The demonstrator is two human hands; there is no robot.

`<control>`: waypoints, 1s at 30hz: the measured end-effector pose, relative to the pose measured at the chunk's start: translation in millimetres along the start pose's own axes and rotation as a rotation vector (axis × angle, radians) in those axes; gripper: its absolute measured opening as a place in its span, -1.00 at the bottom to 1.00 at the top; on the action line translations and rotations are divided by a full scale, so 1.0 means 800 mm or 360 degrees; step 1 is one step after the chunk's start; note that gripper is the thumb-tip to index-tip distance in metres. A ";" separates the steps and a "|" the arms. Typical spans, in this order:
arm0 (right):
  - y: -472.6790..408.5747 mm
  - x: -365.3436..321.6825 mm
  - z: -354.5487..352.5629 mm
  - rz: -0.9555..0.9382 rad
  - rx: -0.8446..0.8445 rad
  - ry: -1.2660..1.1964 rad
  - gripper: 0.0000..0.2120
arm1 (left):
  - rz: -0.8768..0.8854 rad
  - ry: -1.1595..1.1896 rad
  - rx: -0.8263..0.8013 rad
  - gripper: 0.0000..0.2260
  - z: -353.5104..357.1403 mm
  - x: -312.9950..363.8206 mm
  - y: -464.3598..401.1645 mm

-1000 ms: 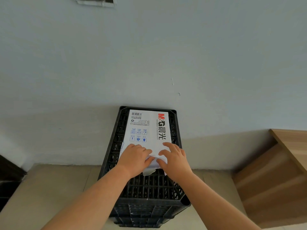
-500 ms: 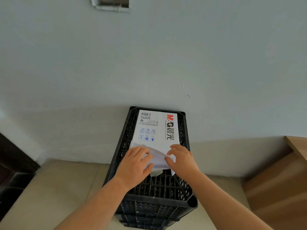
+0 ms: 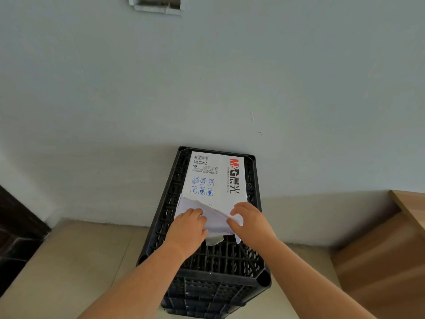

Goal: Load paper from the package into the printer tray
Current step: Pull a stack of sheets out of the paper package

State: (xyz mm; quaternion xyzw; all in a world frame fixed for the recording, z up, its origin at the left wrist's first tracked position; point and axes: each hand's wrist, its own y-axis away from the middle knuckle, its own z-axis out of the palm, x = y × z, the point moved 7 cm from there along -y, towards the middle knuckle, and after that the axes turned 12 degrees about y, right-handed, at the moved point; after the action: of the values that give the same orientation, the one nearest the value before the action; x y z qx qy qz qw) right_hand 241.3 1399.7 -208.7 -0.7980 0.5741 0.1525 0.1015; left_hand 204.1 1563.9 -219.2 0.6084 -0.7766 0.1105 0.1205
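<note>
Two hands work at the near end of the paper package point(image 3: 215, 178): the left hand point(image 3: 187, 229) lies palm-down with its fingers flat on the exposed white sheets point(image 3: 215, 221), gripping nothing that can be seen, while the right hand point(image 3: 249, 221) curls its thumb and fingers around the torn wrapper edge, apparently pinching it. The package lies flat on top of a black plastic crate point(image 3: 207, 268), its far, printed end stretching away from the hands toward the wall point(image 3: 207, 77). The step in hand looks like opening the wrapper to free the paper; next the sheets would need sliding out toward the person as a stack, held level so they do not fan or crease. No printer or tray is in view, so the stack must be carried elsewhere. A wooden step point(image 3: 391, 245) stands to the right of the right hand, dark furniture point(image 3: 16, 229) far left of the left hand, both well apart from the crate.
</note>
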 end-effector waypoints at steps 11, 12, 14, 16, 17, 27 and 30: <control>-0.001 0.001 -0.003 0.0017 0.0004 0.0003 -0.73 | -0.0074 -0.0247 -0.0281 -0.71 0.005 -0.002 -0.023; -0.001 0.001 -0.003 0.0017 0.0009 0.0002 -0.73 | -0.0079 -0.0258 -0.0294 -0.71 0.005 -0.002 -0.024; -0.001 0.002 -0.003 0.0019 0.0009 0.0004 -0.73 | -0.0075 -0.0284 -0.0315 -0.70 0.005 -0.002 -0.026; -0.001 0.002 -0.003 0.0024 0.0005 0.0007 -0.73 | -0.0054 -0.0302 -0.0333 -0.69 0.006 -0.003 -0.026; -0.001 0.002 -0.003 0.0025 0.0003 0.0011 -0.72 | -0.0038 -0.0314 -0.0339 -0.69 0.007 -0.004 -0.026; -0.004 0.001 -0.002 0.0010 -0.0006 0.0030 -0.73 | -0.0006 -0.0394 -0.0377 -0.68 0.001 -0.004 -0.029; -0.004 0.002 -0.001 0.0012 0.0003 0.0017 -0.73 | 0.0008 -0.0417 -0.0402 -0.67 0.000 -0.004 -0.031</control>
State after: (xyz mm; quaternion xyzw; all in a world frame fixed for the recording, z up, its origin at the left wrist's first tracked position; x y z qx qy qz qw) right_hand 244.8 1399.4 -208.5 -0.7965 0.5778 0.1482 0.0986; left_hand 228.5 1560.9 -219.4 0.5956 -0.7949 -0.0679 0.0935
